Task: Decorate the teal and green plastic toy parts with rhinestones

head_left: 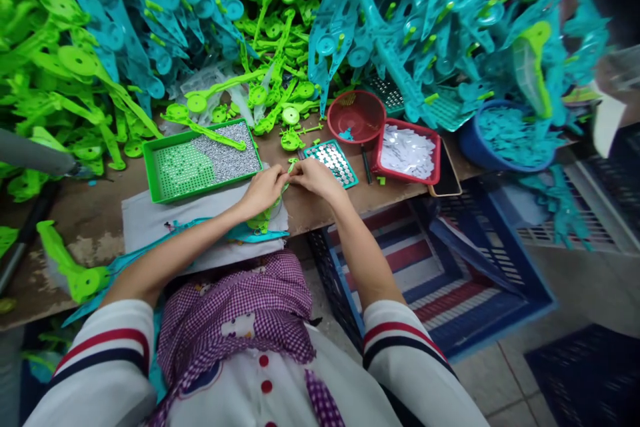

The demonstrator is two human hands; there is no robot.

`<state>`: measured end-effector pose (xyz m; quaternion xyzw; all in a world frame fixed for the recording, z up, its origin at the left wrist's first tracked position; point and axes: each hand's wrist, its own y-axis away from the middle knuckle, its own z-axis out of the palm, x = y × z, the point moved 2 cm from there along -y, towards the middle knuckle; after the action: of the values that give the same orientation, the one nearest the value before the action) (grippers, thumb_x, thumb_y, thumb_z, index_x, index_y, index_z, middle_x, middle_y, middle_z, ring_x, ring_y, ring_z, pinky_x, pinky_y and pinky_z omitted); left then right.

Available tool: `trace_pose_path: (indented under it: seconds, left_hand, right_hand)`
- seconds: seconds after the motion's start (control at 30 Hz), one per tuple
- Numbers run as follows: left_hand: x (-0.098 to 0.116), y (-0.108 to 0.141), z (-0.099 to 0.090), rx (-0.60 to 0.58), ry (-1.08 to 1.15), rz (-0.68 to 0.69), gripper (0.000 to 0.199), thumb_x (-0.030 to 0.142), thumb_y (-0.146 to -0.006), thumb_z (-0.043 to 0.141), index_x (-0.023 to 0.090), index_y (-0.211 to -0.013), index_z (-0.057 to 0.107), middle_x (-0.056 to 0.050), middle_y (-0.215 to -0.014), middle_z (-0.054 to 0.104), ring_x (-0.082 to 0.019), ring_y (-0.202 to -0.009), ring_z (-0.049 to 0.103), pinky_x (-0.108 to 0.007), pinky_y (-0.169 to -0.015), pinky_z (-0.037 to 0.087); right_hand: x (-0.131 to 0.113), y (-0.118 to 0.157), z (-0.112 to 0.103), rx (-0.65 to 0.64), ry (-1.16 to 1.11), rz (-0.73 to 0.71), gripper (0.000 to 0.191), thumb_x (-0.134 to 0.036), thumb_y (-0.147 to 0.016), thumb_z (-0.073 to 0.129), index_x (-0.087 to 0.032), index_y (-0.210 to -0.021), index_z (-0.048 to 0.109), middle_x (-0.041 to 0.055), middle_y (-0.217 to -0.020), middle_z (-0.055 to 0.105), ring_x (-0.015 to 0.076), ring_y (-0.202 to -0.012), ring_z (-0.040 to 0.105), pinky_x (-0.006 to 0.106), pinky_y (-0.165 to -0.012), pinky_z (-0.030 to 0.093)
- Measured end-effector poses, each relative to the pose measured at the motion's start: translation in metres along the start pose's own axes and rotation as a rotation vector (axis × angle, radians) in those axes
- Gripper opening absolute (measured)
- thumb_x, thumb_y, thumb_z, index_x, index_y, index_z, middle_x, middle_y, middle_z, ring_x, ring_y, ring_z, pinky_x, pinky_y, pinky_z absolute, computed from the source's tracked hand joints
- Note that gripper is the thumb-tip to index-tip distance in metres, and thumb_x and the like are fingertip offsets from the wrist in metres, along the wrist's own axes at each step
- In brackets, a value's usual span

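Observation:
My left hand and my right hand meet over the table's front edge, fingers pinched together. Between them shows a bit of a small bright green plastic part; the fingers hide most of it. Whether the right fingers hold this part or something smaller, I cannot tell. Below the left hand, a turquoise plastic piece with a green plastic part lies on a white cloth. Just beyond the right hand is a teal tray of round silvery discs. A green basket of small metal pieces stands behind my left hand.
Large heaps of green parts and turquoise parts line the back. A red bowl, a red tray of white pieces and a blue tub stand to the right. Blue crates sit on the floor.

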<state>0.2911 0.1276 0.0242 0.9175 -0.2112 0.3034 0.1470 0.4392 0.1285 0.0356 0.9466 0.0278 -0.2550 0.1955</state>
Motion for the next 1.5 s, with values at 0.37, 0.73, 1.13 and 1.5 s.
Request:
trace_pose_path:
  seconds: [0.37,0.73,1.13,1.5]
  left_hand:
    - [0.034,0.041,0.03,-0.044,-0.426,0.202,0.042,0.0,-0.089,0.033,0.009,-0.114,0.065,-0.02,-0.105,0.066,-0.031,-0.101,0.061,-0.041,-0.081,0.047]
    - [0.026,0.038,0.026,-0.154,-0.392,0.211,0.036,0.0,-0.089,0.036,0.007,-0.107,0.066,-0.022,-0.106,0.066,-0.031,-0.102,0.061,-0.042,-0.084,0.047]
    - [-0.004,0.008,-0.026,0.139,-0.227,0.082,0.027,0.018,-0.099,0.037,0.015,-0.106,0.063,-0.011,-0.098,0.065,-0.024,-0.094,0.061,-0.036,-0.085,0.047]
    - [0.005,-0.001,-0.025,0.069,-0.2,0.145,0.024,0.026,-0.096,0.052,0.019,-0.097,0.075,-0.008,-0.094,0.063,-0.023,-0.09,0.061,-0.034,-0.078,0.043]
  right_hand:
    - [0.007,-0.007,0.006,0.037,-0.027,-0.027,0.009,-0.019,-0.081,0.069,-0.023,-0.08,0.077,0.0041,-0.08,0.076,0.0185,-0.078,0.066,0.027,-0.063,0.04]
    - [0.005,-0.009,0.003,0.021,-0.027,-0.075,0.01,-0.016,-0.082,0.068,-0.019,-0.081,0.077,0.0052,-0.079,0.076,0.0176,-0.074,0.065,0.027,-0.066,0.041]
    - [0.009,-0.006,0.007,0.077,-0.012,-0.106,0.008,-0.022,-0.084,0.067,-0.021,-0.085,0.075,0.0032,-0.078,0.074,0.0175,-0.075,0.064,0.027,-0.068,0.041]
    - [0.018,0.021,0.033,0.326,-0.152,-0.223,0.017,-0.022,-0.094,0.054,-0.02,-0.099,0.071,0.0077,-0.102,0.071,0.0204,-0.1,0.064,0.032,-0.089,0.047]
